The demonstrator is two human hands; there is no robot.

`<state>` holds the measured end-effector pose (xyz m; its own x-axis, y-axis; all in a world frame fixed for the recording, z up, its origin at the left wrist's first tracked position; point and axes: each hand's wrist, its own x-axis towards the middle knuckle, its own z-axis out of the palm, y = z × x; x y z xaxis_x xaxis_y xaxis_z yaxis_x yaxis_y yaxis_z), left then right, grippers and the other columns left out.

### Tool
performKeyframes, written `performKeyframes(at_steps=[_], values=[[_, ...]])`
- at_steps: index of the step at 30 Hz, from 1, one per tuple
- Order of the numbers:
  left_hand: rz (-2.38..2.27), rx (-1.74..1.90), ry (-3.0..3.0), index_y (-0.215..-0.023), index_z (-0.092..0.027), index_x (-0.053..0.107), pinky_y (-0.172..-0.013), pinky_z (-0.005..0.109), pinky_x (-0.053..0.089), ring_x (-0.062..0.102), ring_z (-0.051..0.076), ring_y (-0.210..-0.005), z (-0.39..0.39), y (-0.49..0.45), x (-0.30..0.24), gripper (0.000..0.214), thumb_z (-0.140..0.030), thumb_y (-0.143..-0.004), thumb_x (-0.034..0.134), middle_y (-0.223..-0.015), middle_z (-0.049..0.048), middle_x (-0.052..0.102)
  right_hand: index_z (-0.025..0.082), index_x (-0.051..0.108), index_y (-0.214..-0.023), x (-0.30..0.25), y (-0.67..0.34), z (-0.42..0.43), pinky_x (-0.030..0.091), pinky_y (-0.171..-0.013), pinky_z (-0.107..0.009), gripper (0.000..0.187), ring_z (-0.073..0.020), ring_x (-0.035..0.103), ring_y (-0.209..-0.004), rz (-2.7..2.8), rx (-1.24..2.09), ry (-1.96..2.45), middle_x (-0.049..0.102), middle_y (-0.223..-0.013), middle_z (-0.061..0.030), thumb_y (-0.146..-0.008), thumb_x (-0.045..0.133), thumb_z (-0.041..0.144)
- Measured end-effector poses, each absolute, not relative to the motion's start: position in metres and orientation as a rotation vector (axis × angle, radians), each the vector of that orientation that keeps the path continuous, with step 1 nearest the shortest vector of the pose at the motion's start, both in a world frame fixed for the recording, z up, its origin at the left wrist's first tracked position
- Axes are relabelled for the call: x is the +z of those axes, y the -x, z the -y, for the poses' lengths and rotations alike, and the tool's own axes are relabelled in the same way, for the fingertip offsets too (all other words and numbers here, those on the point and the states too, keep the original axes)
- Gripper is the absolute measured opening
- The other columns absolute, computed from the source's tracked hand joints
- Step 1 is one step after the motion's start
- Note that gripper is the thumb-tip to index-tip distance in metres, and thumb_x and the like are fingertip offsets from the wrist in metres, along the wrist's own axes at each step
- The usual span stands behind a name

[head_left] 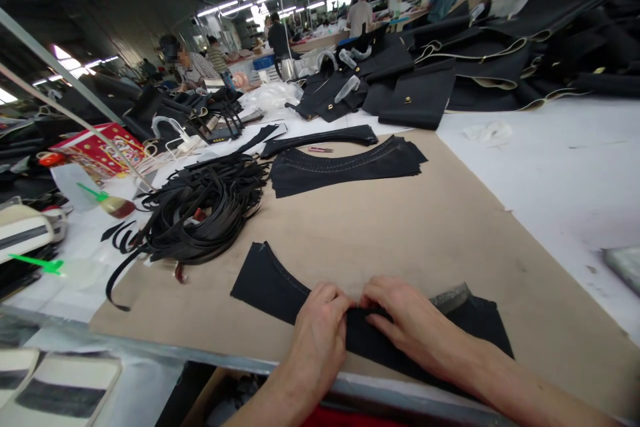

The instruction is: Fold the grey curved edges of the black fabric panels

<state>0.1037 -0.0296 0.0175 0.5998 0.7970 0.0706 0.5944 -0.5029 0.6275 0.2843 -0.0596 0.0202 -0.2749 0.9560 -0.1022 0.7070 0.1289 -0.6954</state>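
A black curved panel [270, 287], fabric or leather, lies near the front edge of the table with a stitched or marked line along its concave edge. My left hand [323, 320] is closed on that edge near its middle. Just to the right, my right hand [400, 310] pinches the same edge, thumb below and fingers above. The fingertips of both hands nearly meet, and they partly cover the edge. Behind my right wrist, a worn grey bar [453, 297] rests on the panel's right part.
A stack of similar black panels [345, 167] lies farther back, near small pink-handled snips [320, 149]. Coiled black strips [210, 207] pile up at left, beside glue bottles with green nozzles [117, 205]. Black bag pieces [420, 93] heap at the back. Several people are beyond.
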Motion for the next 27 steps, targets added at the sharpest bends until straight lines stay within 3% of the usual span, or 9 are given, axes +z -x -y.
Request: performKeyframes(at_steps=[6, 12, 21, 27], values=[[-1.088, 0.513, -2.417, -0.096, -0.02, 0.068, -0.075, 0.034, 0.053, 0.058, 0.019, -0.084, 0.04, -0.103, 0.006, 0.032, -0.004, -0.085, 0.043, -0.089, 0.0045, 0.065, 0.021, 0.057, -0.083, 0.018, -0.29, 0.067, 0.042, -0.079, -0.031, 0.012, -0.018, 0.053, -0.087, 2.162, 0.824, 1.531, 0.058, -0.088, -0.0016, -0.087, 0.052, 0.011], [-0.905, 0.719, -2.773, -0.124, -0.01, 0.055, -0.092, 0.038, 0.05, 0.055, 0.022, -0.108, 0.058, -0.085, -0.011, 0.046, -0.003, -0.083, 0.037, -0.113, 0.0119, 0.065, 0.021, 0.056, -0.084, 0.014, -0.298, 0.072, 0.041, -0.079, -0.033, 0.014, -0.0178, 0.053, -0.085, 2.276, 0.692, 1.444, 0.058, -0.088, -0.0018, -0.091, 0.047, 0.012], [-0.968, 0.667, -2.728, -0.122, -0.015, 0.058, -0.088, 0.038, 0.051, 0.058, 0.021, -0.095, 0.055, -0.092, -0.004, 0.043, -0.006, -0.084, 0.04, -0.103, 0.0092, 0.067, 0.021, 0.055, -0.085, 0.015, -0.301, 0.078, 0.037, -0.073, -0.033, 0.016, -0.0173, 0.051, -0.079, 2.371, 0.503, 1.379, 0.058, -0.086, -0.0017, -0.091, 0.045, 0.011], [-0.949, 0.673, -2.913, -0.127, -0.016, 0.056, -0.095, 0.041, 0.048, 0.057, 0.025, -0.11, 0.065, -0.087, -0.011, 0.048, -0.008, -0.083, 0.04, -0.116, 0.0104, 0.065, 0.021, 0.054, -0.084, 0.011, -0.304, 0.078, 0.037, -0.076, -0.033, 0.014, -0.0176, 0.051, -0.082, 2.359, 0.551, 1.386, 0.057, -0.089, -0.0017, -0.092, 0.045, 0.012]])
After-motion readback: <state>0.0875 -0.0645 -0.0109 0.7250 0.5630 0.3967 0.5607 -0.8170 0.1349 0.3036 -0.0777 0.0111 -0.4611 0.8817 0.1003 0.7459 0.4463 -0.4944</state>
